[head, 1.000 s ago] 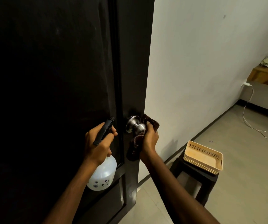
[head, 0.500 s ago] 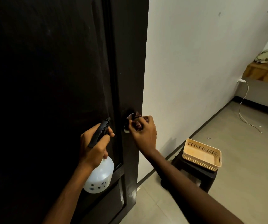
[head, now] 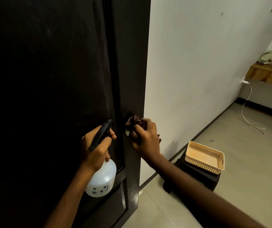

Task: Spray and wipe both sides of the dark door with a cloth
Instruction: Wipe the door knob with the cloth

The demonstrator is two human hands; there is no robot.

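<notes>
Right hand (head: 146, 137) bunches soft dark cloth (head: 134, 123) over knob near dark door (head: 49, 79) right edge. Left hand (head: 95, 148) grips spray bottle (head: 101, 180) by its neck, trigger unpressed; looks light plastic, maybe slippery if wet. Cloth limp, best held wadded.

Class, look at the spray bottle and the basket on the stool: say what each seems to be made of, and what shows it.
Spray bottle: likely translucent white plastic, smooth, with a soft highlight; black trigger looks matte plastic. Basket: probably rigid peach plastic, matte, with moulded rows of holes.
</notes>
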